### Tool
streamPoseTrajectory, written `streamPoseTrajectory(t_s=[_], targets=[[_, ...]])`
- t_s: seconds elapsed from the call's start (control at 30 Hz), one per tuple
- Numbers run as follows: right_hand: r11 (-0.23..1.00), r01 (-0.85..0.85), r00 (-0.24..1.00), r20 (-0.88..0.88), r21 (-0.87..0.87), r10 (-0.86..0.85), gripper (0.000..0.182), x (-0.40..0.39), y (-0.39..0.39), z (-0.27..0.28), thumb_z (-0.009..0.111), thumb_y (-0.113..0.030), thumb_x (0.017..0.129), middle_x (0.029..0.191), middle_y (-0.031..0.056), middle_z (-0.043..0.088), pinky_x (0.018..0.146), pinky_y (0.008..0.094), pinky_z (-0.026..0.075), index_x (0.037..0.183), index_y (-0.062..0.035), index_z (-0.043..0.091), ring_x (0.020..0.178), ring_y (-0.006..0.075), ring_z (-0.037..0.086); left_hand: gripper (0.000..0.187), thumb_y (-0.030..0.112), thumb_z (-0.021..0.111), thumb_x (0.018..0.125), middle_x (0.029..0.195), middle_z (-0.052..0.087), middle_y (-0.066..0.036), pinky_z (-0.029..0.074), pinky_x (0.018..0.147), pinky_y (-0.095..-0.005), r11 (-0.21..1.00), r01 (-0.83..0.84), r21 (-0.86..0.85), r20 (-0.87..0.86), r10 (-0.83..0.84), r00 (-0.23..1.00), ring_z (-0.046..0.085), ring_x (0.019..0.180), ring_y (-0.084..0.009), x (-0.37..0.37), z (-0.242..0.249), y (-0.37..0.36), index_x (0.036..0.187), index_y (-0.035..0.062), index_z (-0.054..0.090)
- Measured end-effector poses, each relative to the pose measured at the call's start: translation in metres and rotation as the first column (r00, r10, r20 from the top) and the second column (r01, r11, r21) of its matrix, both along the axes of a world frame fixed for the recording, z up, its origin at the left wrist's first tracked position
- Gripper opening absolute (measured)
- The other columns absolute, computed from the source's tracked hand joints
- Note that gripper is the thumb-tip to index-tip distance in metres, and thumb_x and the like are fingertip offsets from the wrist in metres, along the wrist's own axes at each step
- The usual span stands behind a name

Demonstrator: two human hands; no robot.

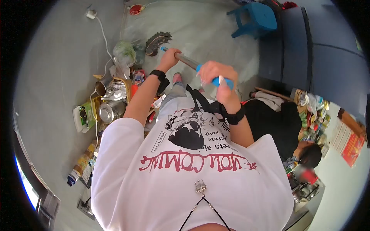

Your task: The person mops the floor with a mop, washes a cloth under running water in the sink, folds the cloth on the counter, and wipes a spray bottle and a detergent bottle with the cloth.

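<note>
A mop with a dark, shaggy head (158,42) rests on the grey floor in front of me. Its silver pole (187,61) with blue fittings slants up toward my body. My left hand (169,60) is wrapped round the lower part of the pole, near the mop head. Higher up, my right hand (219,77) grips the blue end of the handle (227,83), its thumb lying along the top. Dark bands circle both wrists. One of my pink shoes (177,78) shows below the pole.
A blue plastic stool (255,20) stands ahead at right, beside dark cabinets (327,34). Pots, a glass jar (111,111) and bags clutter the left wall, with a white cable (102,30) running down. A person in black (269,123) is close on my right, near shelves of goods.
</note>
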State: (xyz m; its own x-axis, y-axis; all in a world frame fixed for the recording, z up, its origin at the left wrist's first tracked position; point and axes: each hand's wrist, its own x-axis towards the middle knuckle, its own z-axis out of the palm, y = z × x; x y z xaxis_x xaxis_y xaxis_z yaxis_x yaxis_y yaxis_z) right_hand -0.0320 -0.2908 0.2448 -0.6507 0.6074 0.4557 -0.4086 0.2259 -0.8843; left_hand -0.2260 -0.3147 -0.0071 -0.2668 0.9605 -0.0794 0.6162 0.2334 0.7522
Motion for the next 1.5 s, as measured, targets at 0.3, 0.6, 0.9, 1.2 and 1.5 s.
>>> streamPoseTrajectory(t_s=[0.3,0.6,0.9,1.2,1.5], targets=[[0.846,0.515,0.857,0.051,-0.137,-0.513,0.048,0.186,-0.070,0.011,0.043,-0.043,0.077,0.058,0.0138,0.050,0.057,0.0375,0.042,0.060,0.0018,0.049,0.052,0.0235,0.048,0.024,0.004,0.056,0.067,0.091,0.057,-0.012,0.043,0.077,-0.0378,0.927,0.336,-0.167,0.038,-0.334,0.942,0.053,0.090,-0.0311,0.180,0.018,-0.005,0.090,0.0083,0.062],[0.689,0.725,0.688,0.027,0.003,-0.725,0.045,0.325,-0.144,0.059,0.039,-0.038,0.072,0.053,0.0143,0.047,0.051,0.0370,0.042,0.067,0.0045,0.050,0.046,0.0228,0.046,0.028,0.014,0.061,0.065,0.092,0.059,-0.013,0.044,0.076,-0.0389,0.717,0.696,-0.049,0.190,-0.677,0.711,0.055,0.092,-0.0300,0.384,0.052,-0.035,0.093,0.0113,0.062],[0.655,0.752,0.658,-0.018,0.072,-0.753,0.048,0.421,-0.176,0.058,0.036,-0.044,0.077,0.051,0.0102,0.045,0.047,0.0344,0.037,0.080,0.0007,0.054,0.044,0.0201,0.043,0.018,0.023,0.063,0.068,0.074,0.063,-0.010,0.048,0.065,-0.0389,0.510,0.841,-0.178,0.009,-0.854,0.520,0.061,0.077,-0.0284,0.474,0.070,-0.056,0.079,0.0091,0.063],[0.844,0.527,0.846,-0.035,-0.100,-0.532,0.044,0.379,-0.115,0.050,0.035,-0.044,0.081,0.051,0.0089,0.044,0.047,0.0331,0.035,0.082,-0.0029,0.051,0.041,0.0171,0.040,0.024,0.029,0.067,0.067,0.075,0.062,-0.010,0.048,0.066,-0.0390,0.710,0.672,-0.210,0.087,-0.671,0.736,0.061,0.077,-0.0276,0.394,0.054,-0.064,0.080,0.0085,0.064],[0.979,-0.078,0.985,-0.167,-0.189,0.046,0.048,0.228,-0.029,0.028,0.038,-0.046,0.079,0.052,0.0098,0.044,0.047,0.0340,0.032,0.083,0.0005,0.050,0.044,0.0190,0.038,0.020,0.025,0.064,0.067,0.077,0.062,-0.012,0.047,0.067,-0.0382,0.967,0.145,-0.207,0.045,-0.138,0.989,0.060,0.076,-0.0291,0.240,0.045,-0.084,0.079,0.0098,0.064]])
